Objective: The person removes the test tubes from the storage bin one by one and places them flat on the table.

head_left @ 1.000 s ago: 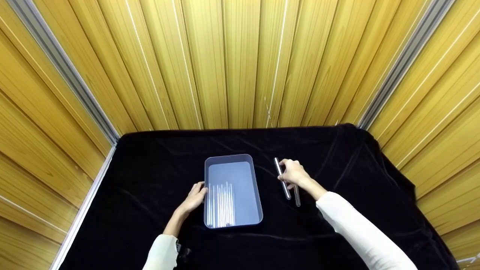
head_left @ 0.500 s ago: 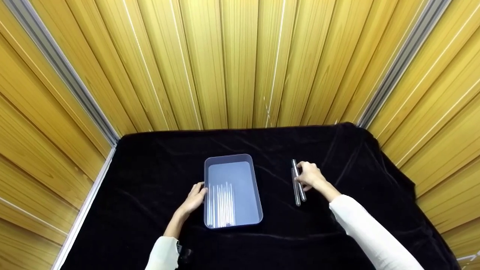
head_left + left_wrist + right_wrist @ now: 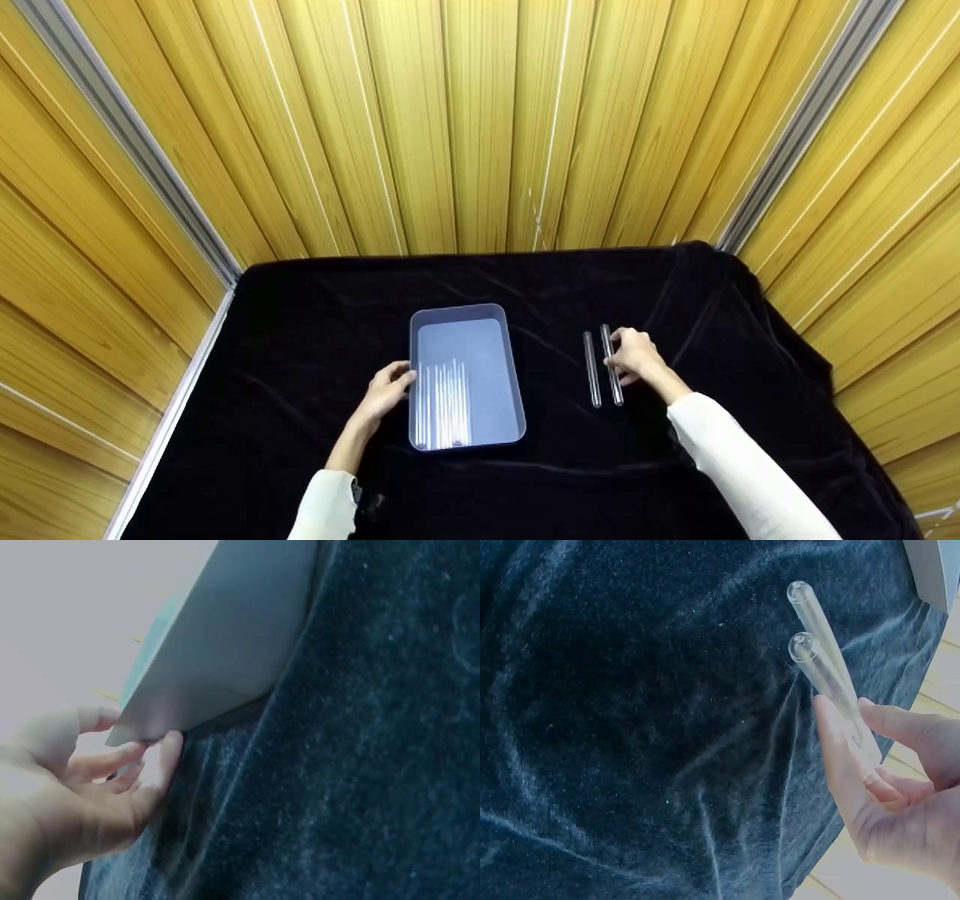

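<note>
A blue-grey rectangular tray (image 3: pixel 491 390) sits on the black cloth. Several clear glass tubes (image 3: pixel 450 405) lie side by side in its near left part. My left hand (image 3: pixel 386 390) holds the tray's left side, with the thumb at the rim and fingers against the outer wall (image 3: pixel 217 637). To the right of the tray, my right hand (image 3: pixel 636 356) pinches a clear test tube (image 3: pixel 611 367) between thumb and fingers. A second test tube (image 3: pixel 592 371) lies just left of it, roughly parallel. Rounded ends of the held tube (image 3: pixel 823 673) and its neighbour (image 3: pixel 817 619) show in the right wrist view.
Black velvet cloth (image 3: pixel 300 330) with some folds covers the table. Yellow wood-look panels (image 3: pixel 480 135) enclose the back and sides, with grey metal strips (image 3: pixel 150 150) at the corners. A small dark object (image 3: pixel 371 506) is by the left sleeve.
My right hand has carried the test tube rightward, across the one lying on the cloth, to that one's right side. My left hand stays at the tray.
</note>
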A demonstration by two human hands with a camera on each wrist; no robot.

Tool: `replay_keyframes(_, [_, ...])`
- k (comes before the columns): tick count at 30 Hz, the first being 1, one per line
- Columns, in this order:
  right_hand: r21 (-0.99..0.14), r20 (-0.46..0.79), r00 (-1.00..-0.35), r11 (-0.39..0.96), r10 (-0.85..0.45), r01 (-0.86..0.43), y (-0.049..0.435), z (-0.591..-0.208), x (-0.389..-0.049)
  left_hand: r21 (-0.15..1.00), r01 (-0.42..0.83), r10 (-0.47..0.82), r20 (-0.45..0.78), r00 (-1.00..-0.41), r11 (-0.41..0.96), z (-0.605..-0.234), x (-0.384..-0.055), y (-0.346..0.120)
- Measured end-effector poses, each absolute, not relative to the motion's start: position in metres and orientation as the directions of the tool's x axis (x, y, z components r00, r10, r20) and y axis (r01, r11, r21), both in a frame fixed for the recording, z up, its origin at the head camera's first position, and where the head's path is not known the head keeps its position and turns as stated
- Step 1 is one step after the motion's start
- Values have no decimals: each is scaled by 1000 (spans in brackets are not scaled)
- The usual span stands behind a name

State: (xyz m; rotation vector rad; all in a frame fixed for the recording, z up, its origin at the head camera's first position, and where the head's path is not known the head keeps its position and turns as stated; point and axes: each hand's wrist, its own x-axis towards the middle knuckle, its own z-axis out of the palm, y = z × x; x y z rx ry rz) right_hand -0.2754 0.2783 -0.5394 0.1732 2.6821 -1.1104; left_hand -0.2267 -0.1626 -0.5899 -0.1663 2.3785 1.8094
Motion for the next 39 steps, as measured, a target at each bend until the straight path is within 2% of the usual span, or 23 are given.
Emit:
replay_keyframes(9, [-692,-287,-958,689,13,217,272,-542,-275,971,-232,12,-233,-972,59,-589,-226,-168])
replay_keyframes(16, [-705,-303,-952,664,36,249,276,-551,-277,957,-290,55,-289,-956,-15,-597,-229,-174])
replay_keyframes(32, [-767,-380,-925,549,27,331,271,-553,-277,963,-271,72,-270,-960,6,-602,-229,-175])
replay_keyframes(39, [-759,-379,-925,563,23,326,265,-556,-276,960,-278,66,-280,-958,27,-603,-228,-175])
